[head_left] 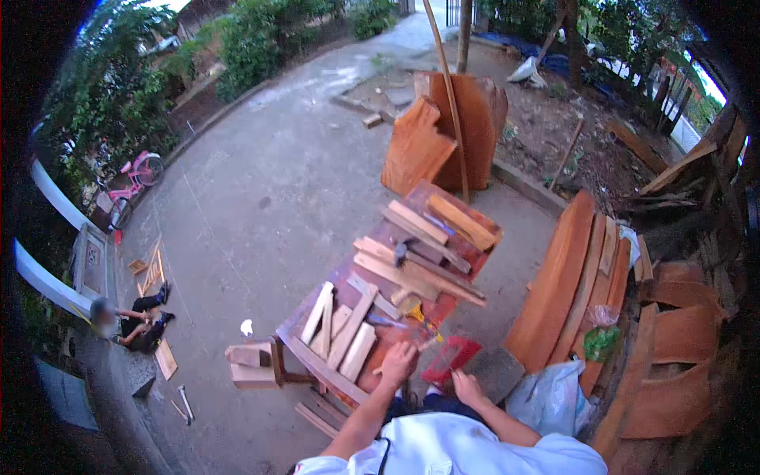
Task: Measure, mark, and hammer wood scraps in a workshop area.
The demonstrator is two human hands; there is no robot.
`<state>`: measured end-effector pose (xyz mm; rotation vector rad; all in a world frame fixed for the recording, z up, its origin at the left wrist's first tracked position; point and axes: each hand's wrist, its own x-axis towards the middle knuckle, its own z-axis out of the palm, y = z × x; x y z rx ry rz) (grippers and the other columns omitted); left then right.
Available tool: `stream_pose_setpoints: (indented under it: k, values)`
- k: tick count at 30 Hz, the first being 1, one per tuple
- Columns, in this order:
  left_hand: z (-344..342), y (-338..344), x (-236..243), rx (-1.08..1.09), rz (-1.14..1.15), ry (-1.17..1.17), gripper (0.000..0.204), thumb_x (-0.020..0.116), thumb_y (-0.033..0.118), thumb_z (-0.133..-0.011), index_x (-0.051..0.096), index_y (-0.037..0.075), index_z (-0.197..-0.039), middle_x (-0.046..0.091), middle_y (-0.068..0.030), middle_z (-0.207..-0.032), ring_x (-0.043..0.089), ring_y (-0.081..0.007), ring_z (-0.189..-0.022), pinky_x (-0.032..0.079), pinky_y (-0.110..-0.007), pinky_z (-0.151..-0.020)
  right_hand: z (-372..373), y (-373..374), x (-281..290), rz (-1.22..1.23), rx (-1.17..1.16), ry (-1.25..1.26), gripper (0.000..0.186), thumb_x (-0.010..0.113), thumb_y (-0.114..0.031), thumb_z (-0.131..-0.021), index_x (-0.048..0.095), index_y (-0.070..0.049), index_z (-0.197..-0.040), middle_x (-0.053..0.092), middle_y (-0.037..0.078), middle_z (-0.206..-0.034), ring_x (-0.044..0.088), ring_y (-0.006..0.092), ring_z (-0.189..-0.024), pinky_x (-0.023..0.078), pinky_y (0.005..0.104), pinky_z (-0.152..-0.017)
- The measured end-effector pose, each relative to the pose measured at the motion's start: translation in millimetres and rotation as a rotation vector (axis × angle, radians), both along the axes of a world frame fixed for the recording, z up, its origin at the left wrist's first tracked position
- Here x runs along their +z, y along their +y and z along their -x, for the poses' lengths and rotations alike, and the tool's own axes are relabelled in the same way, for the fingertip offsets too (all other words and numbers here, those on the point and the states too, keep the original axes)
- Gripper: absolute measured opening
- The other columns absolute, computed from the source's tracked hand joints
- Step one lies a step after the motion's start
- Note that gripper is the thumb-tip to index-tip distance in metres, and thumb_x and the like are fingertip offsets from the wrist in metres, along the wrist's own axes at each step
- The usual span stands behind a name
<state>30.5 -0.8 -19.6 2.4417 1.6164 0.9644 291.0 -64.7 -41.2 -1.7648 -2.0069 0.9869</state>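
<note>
The right hand (467, 387) grasps a flat red object (450, 359); the left hand (398, 362) curls, its hold unclear — wood pieces (359, 353) lie loose on the table (324, 366), none visibly joined.

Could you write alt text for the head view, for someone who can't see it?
A person's right hand holds a flat red object beside a table strewn with wood pieces; the left hand is near the table's edge. Large wooden slabs stand beyond, and another person sits at left.
</note>
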Motion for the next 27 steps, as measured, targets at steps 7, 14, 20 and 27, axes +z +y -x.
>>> stream_pose_setpoints:
  k: [7, 14, 20, 27]
  values:
    - [-3.2, 11.8, 10.5, 0.044, 0.028, 0.018, 0.015, 0.069, 0.016, -0.082, 0.055, 0.009, -0.084, 0.051, -0.0096, -0.082, 0.055, -0.0278, -0.077, 0.049, -0.041, -0.065, -14.0, -3.4, -3.7, -0.012, -0.017, -0.006, 0.030, 0.047, -0.028, -0.103, 0.059, -0.002, -0.095, 0.065, 0.028, -0.080, 0.064, 0.0498, -0.078, 0.050, 0.0590, -0.066]
    - [-6.0, 8.0, 14.0, 0.040, 0.078, 0.056, 0.016, 0.068, 0.020, -0.085, 0.056, 0.010, -0.083, 0.051, -0.0082, -0.082, 0.056, -0.0261, -0.079, 0.049, -0.039, -0.067, 20.8, 28.0, 14.6, -0.034, 0.022, -0.021, 0.029, 0.047, -0.029, -0.103, 0.061, -0.004, -0.097, 0.066, 0.029, -0.081, 0.065, 0.0489, -0.080, 0.050, 0.0587, -0.067]
    - [-5.4, 3.5, 7.3, 0.048, 0.082, 0.067, 0.017, 0.070, 0.019, -0.083, 0.055, 0.010, -0.082, 0.050, -0.0078, -0.081, 0.056, -0.0258, -0.079, 0.050, -0.039, -0.068, 1.2, -3.5, 0.4, 0.020, -0.046, -0.046, 0.028, 0.048, -0.028, -0.103, 0.061, -0.004, -0.097, 0.066, 0.028, -0.079, 0.065, 0.0493, -0.078, 0.050, 0.0597, -0.067]
    - [-4.3, 6.4, 7.6, 0.051, 0.049, 0.065, 0.016, 0.069, 0.018, -0.081, 0.055, 0.010, -0.083, 0.050, -0.0079, -0.081, 0.056, -0.0256, -0.079, 0.049, -0.038, -0.067, 42.6, 30.9, 27.4, -0.122, -0.044, 0.052, 0.026, 0.048, -0.025, -0.104, 0.057, -0.003, -0.092, 0.065, 0.026, -0.075, 0.065, 0.0477, -0.075, 0.049, 0.0575, -0.063]
